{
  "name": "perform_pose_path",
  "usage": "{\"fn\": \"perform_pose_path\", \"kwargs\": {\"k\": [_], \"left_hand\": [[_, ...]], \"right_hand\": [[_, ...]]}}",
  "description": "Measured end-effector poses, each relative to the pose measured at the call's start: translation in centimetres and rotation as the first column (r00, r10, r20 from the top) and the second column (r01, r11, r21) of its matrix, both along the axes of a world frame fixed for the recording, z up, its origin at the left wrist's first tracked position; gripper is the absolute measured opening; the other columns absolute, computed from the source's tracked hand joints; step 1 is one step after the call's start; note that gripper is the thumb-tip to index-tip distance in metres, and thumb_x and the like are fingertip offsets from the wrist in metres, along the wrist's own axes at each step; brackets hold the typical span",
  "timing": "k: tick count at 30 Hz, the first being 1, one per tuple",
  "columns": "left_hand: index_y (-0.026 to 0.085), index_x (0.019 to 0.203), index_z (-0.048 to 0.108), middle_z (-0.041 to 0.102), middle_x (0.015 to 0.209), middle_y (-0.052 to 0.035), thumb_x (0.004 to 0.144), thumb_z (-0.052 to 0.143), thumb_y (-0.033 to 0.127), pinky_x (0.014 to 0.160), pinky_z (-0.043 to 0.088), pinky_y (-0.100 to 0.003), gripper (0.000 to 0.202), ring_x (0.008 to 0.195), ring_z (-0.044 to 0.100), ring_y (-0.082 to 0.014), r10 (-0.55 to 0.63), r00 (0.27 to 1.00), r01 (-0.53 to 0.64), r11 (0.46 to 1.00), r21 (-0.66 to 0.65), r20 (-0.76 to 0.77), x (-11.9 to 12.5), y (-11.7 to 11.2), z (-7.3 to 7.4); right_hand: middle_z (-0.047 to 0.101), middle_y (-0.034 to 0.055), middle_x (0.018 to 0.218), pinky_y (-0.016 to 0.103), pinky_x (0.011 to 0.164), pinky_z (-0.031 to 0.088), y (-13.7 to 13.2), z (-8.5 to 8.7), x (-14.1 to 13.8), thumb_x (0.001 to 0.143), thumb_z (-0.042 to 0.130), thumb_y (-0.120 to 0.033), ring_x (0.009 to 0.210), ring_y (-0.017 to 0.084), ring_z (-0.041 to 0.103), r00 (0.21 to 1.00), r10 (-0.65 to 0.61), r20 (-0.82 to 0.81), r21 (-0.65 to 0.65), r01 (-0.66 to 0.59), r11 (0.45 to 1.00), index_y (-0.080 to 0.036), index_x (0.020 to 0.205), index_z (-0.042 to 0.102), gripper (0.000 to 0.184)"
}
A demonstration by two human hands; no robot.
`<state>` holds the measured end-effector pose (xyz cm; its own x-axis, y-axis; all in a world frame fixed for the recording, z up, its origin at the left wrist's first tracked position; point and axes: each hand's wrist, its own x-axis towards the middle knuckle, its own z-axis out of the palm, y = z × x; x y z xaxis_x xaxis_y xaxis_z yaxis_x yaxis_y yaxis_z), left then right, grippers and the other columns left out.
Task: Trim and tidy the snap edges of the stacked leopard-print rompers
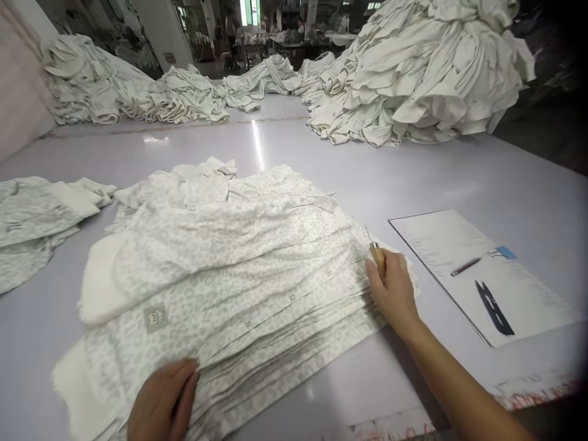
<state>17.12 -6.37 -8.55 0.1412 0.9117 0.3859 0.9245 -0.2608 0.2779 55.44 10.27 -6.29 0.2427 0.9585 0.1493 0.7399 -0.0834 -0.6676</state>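
Observation:
A stack of pale leopard-print garments (257, 263) with snap fasteners lies spread in front of me, white fleecy lining showing at its left side. A small grey patch (157, 317) is on the top garment's front. At the near edge, my left hand (163, 401) is closed, its thumb and fingertips on the garment's snap edge. My right hand (395, 294) is closed around the wooden handle of an awl (378, 257) and rests on the right end of the stack. The awl's thin metal spike points up and away from me.
On the right lies a clipboard with paper (445, 239), bearing a pen (465, 266), a blue binder clip (505, 252) and black thread snips (493, 308). More garments (41, 214) lie at left. Large cloth piles (422, 73) stand along the table's far side.

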Motion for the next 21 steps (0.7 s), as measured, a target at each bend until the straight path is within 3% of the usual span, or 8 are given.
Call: {"fn": "perform_pose_path", "kwargs": {"k": [2, 5, 7, 9, 11, 15, 18, 21], "left_hand": [[0.020, 0.099, 0.055, 0.061, 0.088, -0.0047, 0.084, 0.050, 0.027, 0.069, 0.047, -0.026, 0.018, 0.082, 0.058, -0.0163, 0.087, 0.995, -0.083, 0.994, -0.065, 0.053, 0.8, 0.5, 0.7], [0.019, 0.094, 0.055, 0.061, 0.080, -0.0035, 0.087, 0.042, 0.036, 0.056, 0.045, -0.023, 0.023, 0.069, 0.057, -0.0146, 0.206, 0.974, -0.184, 0.962, -0.203, 0.091, 1.5, 1.2, 1.6], [0.020, 0.090, 0.056, 0.062, 0.079, -0.0026, 0.087, 0.040, 0.039, 0.057, 0.046, -0.024, 0.025, 0.070, 0.058, -0.0152, 0.247, 0.963, -0.217, 0.947, -0.236, 0.107, 1.6, 1.4, 2.0], [0.020, 0.088, 0.057, 0.063, 0.081, -0.0014, 0.087, 0.041, 0.040, 0.061, 0.047, -0.025, 0.026, 0.072, 0.058, -0.0156, 0.273, 0.952, -0.234, 0.940, -0.247, 0.137, 1.5, 1.5, 2.2], [0.021, 0.088, 0.058, 0.063, 0.083, -0.0009, 0.086, 0.042, 0.041, 0.062, 0.048, -0.025, 0.026, 0.075, 0.059, -0.0156, 0.291, 0.937, -0.237, 0.936, -0.261, 0.192, 1.4, 1.5, 2.2], [0.021, 0.090, 0.059, 0.064, 0.087, -0.0011, 0.084, 0.045, 0.044, 0.058, 0.048, -0.022, 0.028, 0.078, 0.059, -0.0156, 0.320, 0.905, -0.241, 0.928, -0.283, 0.281, 1.3, 1.4, 2.1], [0.022, 0.089, 0.060, 0.064, 0.085, 0.0000, 0.084, 0.047, 0.041, 0.060, 0.048, -0.022, 0.024, 0.076, 0.060, -0.0147, 0.290, 0.919, -0.231, 0.945, -0.230, 0.268, 1.3, 1.3, 1.9], [0.022, 0.092, 0.059, 0.064, 0.084, 0.0005, 0.084, 0.049, 0.030, 0.068, 0.047, -0.022, 0.014, 0.078, 0.059, -0.0131, 0.091, 0.971, -0.070, 0.992, -0.104, 0.219, 0.9, 0.5, 1.3]], "right_hand": [[0.054, 0.0061, 0.084, 0.029, 0.061, 0.040, -4.0, 1.5, -3.0, 0.087, 0.034, -0.048, 0.069, 0.018, 0.052, 0.942, 0.184, -0.282, -0.124, -0.226, 0.966, -0.020, 0.102, 0.047, 0.035], [0.054, 0.0006, 0.067, 0.025, 0.053, 0.037, -9.9, 2.7, -9.2, 0.089, 0.031, -0.050, 0.056, 0.014, 0.048, 0.606, 0.420, -0.675, -0.220, -0.709, 0.670, -0.020, 0.087, 0.048, 0.034], [0.053, -0.0015, 0.061, 0.023, 0.053, 0.036, -12.6, 2.8, -13.2, 0.088, 0.035, -0.046, 0.054, 0.012, 0.047, 0.474, 0.487, -0.734, -0.214, -0.841, 0.497, -0.019, 0.079, 0.047, 0.031], [0.051, -0.0027, 0.055, 0.021, 0.052, 0.033, -13.8, 2.5, -16.2, 0.087, 0.039, -0.039, 0.051, 0.011, 0.046, 0.462, 0.493, -0.737, -0.260, -0.867, 0.425, -0.019, 0.076, 0.046, 0.024], [0.049, -0.0031, 0.052, 0.020, 0.048, 0.030, -14.1, 2.0, -18.1, 0.086, 0.039, -0.033, 0.047, 0.010, 0.044, 0.500, 0.441, -0.745, -0.325, -0.850, 0.414, -0.018, 0.074, 0.046, 0.020], [0.047, -0.0032, 0.051, 0.020, 0.045, 0.028, -14.5, 0.7, -19.6, 0.086, 0.040, -0.033, 0.043, 0.009, 0.041, 0.527, 0.323, -0.786, -0.340, -0.805, 0.487, -0.018, 0.072, 0.044, 0.021], [0.043, -0.0051, 0.047, 0.019, 0.041, 0.027, -15.3, 0.1, -21.0, 0.085, 0.042, -0.040, 0.039, 0.007, 0.036, 0.457, 0.168, -0.873, -0.304, -0.781, 0.546, -0.017, 0.071, 0.042, 0.027], [0.039, -0.0076, 0.044, 0.018, 0.036, 0.022, -15.3, 0.1, -22.9, 0.089, 0.035, -0.036, 0.032, 0.005, 0.028, 0.297, -0.197, -0.934, -0.356, -0.728, 0.587, -0.017, 0.076, 0.041, 0.023]]}}
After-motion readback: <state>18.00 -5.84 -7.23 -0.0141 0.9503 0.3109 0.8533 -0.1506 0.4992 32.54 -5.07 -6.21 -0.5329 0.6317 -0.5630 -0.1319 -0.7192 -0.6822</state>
